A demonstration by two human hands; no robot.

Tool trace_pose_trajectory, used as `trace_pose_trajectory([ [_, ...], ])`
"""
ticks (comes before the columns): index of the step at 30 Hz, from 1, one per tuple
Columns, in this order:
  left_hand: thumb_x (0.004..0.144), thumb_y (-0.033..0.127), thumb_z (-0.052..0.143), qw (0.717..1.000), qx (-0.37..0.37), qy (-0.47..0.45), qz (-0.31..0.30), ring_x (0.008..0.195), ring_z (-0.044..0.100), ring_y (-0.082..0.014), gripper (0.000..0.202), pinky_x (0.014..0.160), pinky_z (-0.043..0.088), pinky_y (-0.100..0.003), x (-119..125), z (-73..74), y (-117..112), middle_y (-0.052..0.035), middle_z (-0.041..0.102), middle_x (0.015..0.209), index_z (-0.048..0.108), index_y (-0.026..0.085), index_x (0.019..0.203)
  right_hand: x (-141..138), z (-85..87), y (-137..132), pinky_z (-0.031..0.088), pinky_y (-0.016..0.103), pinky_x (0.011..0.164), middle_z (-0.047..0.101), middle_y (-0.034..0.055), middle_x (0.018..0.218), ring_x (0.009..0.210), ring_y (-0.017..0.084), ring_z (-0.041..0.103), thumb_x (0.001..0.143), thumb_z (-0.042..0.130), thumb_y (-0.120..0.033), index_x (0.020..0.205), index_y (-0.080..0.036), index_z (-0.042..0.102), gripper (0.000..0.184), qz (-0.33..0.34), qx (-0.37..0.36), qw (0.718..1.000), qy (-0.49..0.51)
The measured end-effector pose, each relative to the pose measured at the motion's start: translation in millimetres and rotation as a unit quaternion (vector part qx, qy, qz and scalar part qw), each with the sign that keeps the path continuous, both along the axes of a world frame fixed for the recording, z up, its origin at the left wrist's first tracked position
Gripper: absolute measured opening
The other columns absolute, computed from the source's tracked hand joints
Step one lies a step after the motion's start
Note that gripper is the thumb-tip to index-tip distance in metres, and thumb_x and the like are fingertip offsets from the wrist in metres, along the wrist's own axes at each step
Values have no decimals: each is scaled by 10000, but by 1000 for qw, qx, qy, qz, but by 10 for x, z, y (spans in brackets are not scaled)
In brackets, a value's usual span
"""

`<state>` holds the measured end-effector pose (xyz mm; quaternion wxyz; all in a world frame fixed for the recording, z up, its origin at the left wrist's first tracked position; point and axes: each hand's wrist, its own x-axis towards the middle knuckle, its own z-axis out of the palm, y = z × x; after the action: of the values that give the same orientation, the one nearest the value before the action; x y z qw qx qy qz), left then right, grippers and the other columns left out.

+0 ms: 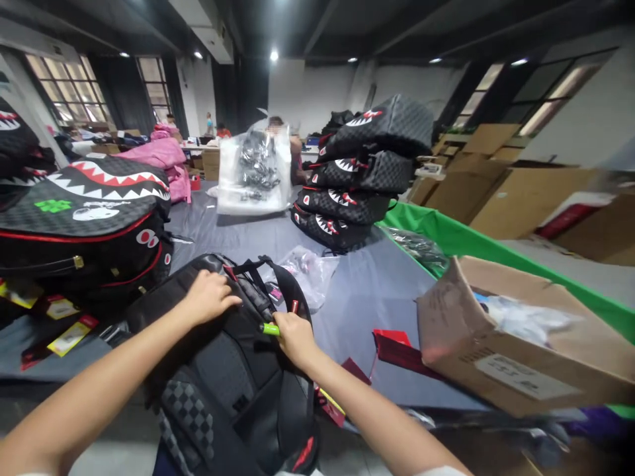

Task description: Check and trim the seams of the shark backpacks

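Observation:
A black backpack [218, 370] with grey checkered panels lies before me at the table edge, its shoulder straps and back padding facing up. My left hand [211, 296] is closed over the upper edge of the backpack, fingers bent and thumb toward the top handle. In my right hand [295, 338] is a short lime-green stick-like tool [270, 329]; its exact kind does not show. The right fingers wrap round it beside a black strap [290, 284]. Just beyond lies a crumpled clear plastic bag [317, 271].
Shark-mouth backpacks are piled at left [99, 198] and stacked at the back [352, 178]. A white plastic-wrapped bundle [255, 198] stands between. An open cardboard box [516, 357] sits right, near green sheeting [446, 231]. Dark red tags [407, 350] lie nearby. People are far back.

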<state>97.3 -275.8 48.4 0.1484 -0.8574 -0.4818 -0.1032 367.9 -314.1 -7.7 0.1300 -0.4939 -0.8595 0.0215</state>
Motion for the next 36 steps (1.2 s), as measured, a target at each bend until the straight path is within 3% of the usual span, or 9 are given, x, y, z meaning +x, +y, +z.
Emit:
trace_pose_trajectory([
  [5, 952, 511, 493, 996, 45, -52, 55, 922, 577, -273, 432, 1064, 306, -596, -382, -181, 228, -85, 674, 825, 713, 207, 738, -79, -103, 141, 441, 280, 733, 742, 111, 956, 909, 225, 686, 927, 538, -167, 952, -163, 645, 110, -19, -52, 998, -3],
  [7, 935, 510, 533, 993, 51, -85, 64, 997, 564, -296, 396, 1070, 314, -600, -274, -308, 230, -93, 685, 880, 714, 200, 766, -67, -76, 168, 439, 283, 722, 742, 110, 951, 887, 229, 693, 923, 538, -185, 963, -167, 645, 116, -40, -74, 996, 9],
  [10, 930, 462, 567, 988, 48, -136, 62, 1042, 553, -293, 339, 1096, 302, -603, 13, -497, 203, -74, 692, 875, 709, 195, 776, -56, 82, 193, 454, 291, 740, 737, 78, 993, 894, 225, 691, 938, 544, -326, 1065, -193, 629, 203, -66, -107, 982, 144],
  [15, 945, 382, 549, 983, 21, -178, 26, 1062, 545, -281, 284, 1145, 200, -662, 269, -627, 140, -60, 691, 868, 707, 194, 802, -313, 274, 386, 421, 266, 546, 569, -39, 595, 548, 154, 559, 955, 384, -625, 890, -228, 580, 448, 1, -235, 877, 419],
  [18, 953, 353, 530, 982, -9, -189, 21, 1097, 542, -281, 259, 1160, 161, -682, 246, -613, 73, -58, 696, 906, 701, 196, 838, -507, 150, 536, 425, 248, 503, 529, -68, 584, 488, 121, 497, 868, 546, -641, 845, -233, 566, 409, -7, -273, 792, 546],
  [20, 940, 351, 551, 979, -32, -199, 13, 1172, 528, -293, 217, 1173, 130, -688, 213, -597, 18, -64, 703, 991, 696, 201, 883, -543, 40, 564, 472, 256, 547, 599, -56, 680, 533, 118, 543, 800, 672, -560, 923, -222, 607, 365, -43, -271, 768, 579],
  [25, 841, 388, 682, 976, -79, -205, -11, 1376, 402, -370, 241, 1179, 40, -728, 216, -606, -10, -111, 664, 1180, 685, 189, 977, -503, 37, 405, 532, 304, 729, 678, -6, 841, 727, 150, 634, 753, 766, -439, 990, -208, 672, 345, -93, -232, 796, 551],
  [31, 842, 274, 644, 970, -88, -226, -21, 1388, 409, -333, 182, 1211, 15, -682, 212, -728, 73, -91, 662, 1190, 664, 182, 997, -763, 103, 266, 547, 324, 730, 691, 9, 843, 709, 159, 648, 812, 714, -474, 1038, -204, 656, 357, -76, -250, 760, 595],
  [36, 882, 345, 653, 966, -85, -242, -36, 1383, 420, -326, 163, 1219, 12, -664, 183, -766, 40, -81, 673, 1203, 665, 192, 935, -588, -143, 333, 497, 295, 631, 680, 1, 769, 647, 157, 605, 814, 702, -509, 953, -190, 659, 350, -163, -210, 829, 493],
])
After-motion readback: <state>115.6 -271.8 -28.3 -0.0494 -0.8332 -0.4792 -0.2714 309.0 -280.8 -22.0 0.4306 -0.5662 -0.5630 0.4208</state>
